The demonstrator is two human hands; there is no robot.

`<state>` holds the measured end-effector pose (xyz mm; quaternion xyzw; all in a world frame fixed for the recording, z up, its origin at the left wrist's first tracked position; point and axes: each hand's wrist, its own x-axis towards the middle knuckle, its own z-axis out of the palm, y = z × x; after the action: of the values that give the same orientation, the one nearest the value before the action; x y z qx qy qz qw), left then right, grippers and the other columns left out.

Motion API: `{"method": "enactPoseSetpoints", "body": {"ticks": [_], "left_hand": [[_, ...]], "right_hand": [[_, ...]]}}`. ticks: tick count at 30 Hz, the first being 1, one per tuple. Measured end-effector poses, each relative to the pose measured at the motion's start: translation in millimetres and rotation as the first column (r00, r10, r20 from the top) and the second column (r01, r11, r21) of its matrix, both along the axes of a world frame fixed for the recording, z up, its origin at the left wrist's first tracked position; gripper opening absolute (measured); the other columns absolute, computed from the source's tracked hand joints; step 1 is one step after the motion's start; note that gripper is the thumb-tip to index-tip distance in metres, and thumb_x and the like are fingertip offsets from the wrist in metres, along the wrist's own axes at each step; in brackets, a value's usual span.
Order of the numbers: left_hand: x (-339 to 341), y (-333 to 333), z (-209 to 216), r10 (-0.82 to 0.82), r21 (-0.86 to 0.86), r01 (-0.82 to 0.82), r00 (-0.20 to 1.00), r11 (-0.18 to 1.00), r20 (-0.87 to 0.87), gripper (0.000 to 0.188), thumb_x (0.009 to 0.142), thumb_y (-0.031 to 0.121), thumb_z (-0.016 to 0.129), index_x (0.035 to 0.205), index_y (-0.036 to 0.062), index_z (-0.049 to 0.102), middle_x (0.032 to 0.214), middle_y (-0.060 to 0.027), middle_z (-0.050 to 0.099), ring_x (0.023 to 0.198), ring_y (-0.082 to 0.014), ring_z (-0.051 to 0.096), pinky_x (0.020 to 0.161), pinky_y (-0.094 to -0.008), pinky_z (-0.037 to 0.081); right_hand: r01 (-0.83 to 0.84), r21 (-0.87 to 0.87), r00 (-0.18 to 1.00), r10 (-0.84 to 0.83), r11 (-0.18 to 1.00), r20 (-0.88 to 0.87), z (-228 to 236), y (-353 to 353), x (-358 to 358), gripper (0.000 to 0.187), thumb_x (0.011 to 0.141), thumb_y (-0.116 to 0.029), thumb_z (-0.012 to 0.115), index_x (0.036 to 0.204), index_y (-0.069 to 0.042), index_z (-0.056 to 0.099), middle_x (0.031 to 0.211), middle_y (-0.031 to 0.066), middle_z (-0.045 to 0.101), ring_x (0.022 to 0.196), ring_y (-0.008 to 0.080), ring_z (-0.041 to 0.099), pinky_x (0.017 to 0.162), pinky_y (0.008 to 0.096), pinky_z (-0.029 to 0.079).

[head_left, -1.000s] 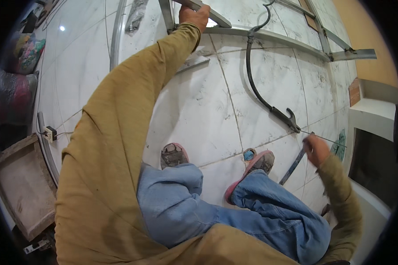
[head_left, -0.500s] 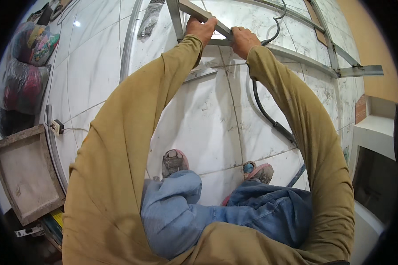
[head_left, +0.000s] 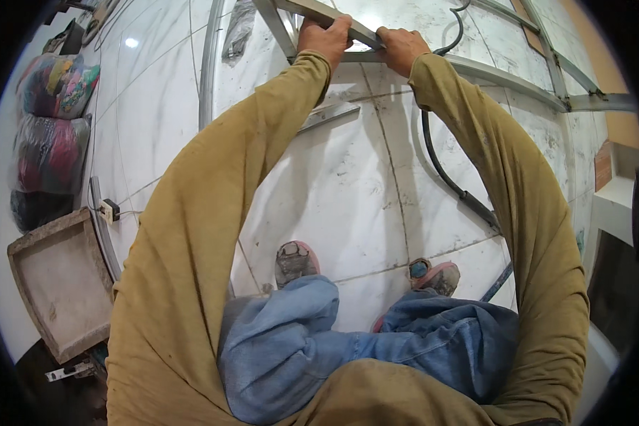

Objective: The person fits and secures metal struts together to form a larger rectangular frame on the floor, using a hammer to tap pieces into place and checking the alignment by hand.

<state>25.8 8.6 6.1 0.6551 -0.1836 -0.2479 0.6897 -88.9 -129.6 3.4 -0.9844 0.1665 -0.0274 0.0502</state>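
At the top of the head view, a square metal bar (head_left: 366,35) slants down to the right as part of a grey metal frame. My left hand (head_left: 324,40) is closed around it, thumb along the near side. Close by on the right, my right hand (head_left: 403,51) is closed at the bar's lower end, its fingertips partly hidden. The frame's long rail (head_left: 508,82) runs off to the right below the hands. A short flat metal strip (head_left: 330,116) lies on the tiles beneath my left wrist. A black cable (head_left: 433,145) passes behind my right wrist.
A long metal channel (head_left: 208,71) lies on the floor to the left. Beyond it are clear plastic bags of cloth (head_left: 52,153), a power socket (head_left: 108,211) and a shallow wooden-rimmed tray (head_left: 85,305). My shoes (head_left: 296,264) rest on the marble-patterned tiles.
The view has swung slightly, so the floor, bags and frame sit a little further right. Both hands keep their hold on the bar, which has barely moved.
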Motion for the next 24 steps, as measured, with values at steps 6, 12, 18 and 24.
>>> {"method": "enactPoseSetpoints", "body": {"ticks": [6,12,18,24], "left_hand": [[-5.6,0.1,1.1,0.089,0.121,-0.116,0.974,0.986,0.209,0.027,0.087,0.026,0.067,0.085,-0.0008,0.064,0.070,-0.0089,0.066,0.064,-0.0202,0.064,0.062,-0.0344,0.052],[-6.7,-1.2,-0.4,0.074,0.081,-0.089,0.982,0.993,0.176,0.027,0.086,0.027,0.069,0.089,-0.0002,0.065,0.073,-0.0084,0.068,0.066,-0.0204,0.064,0.064,-0.0344,0.051],[-2.5,-23.3,-34.9,0.035,0.022,-0.039,0.987,0.999,0.157,0.039,0.086,0.030,0.071,0.104,-0.0037,0.061,0.087,-0.0121,0.068,0.076,-0.0220,0.064,0.068,-0.0346,0.052],[-5.5,-18.3,-28.6,-0.071,0.250,0.037,0.989,0.968,0.128,0.055,0.084,0.038,0.070,0.111,-0.0090,0.060,0.097,-0.0189,0.069,0.089,-0.0290,0.066,0.079,-0.0362,0.052]], "right_hand": [[-0.078,-0.001,0.997,0.078,0.997,-0.006,-0.1,-6.6,-2.4,0.020,0.088,-0.021,0.065,0.100,-0.007,0.059,0.087,0.0159,0.069,0.088,0.0361,0.066,0.081,0.0482,0.047],[-0.113,-0.034,0.993,0.113,0.993,0.021,-4.5,-9.1,-2.5,0.019,0.088,-0.022,0.064,0.099,-0.007,0.060,0.085,0.0156,0.069,0.085,0.0366,0.066,0.081,0.0479,0.046],[-0.173,-0.115,0.978,0.184,0.978,0.095,-9.1,-14.5,0.5,0.022,0.088,-0.026,0.064,0.098,-0.006,0.061,0.079,0.0156,0.069,0.080,0.0364,0.067,0.077,0.0473,0.049],[-0.022,-0.012,0.988,0.020,1.000,-0.150,6.8,-12.6,3.0,0.042,0.078,-0.018,0.071,0.119,-0.007,0.065,0.105,0.0210,0.070,0.101,0.0341,0.067,0.088,0.0428,0.054]]}}
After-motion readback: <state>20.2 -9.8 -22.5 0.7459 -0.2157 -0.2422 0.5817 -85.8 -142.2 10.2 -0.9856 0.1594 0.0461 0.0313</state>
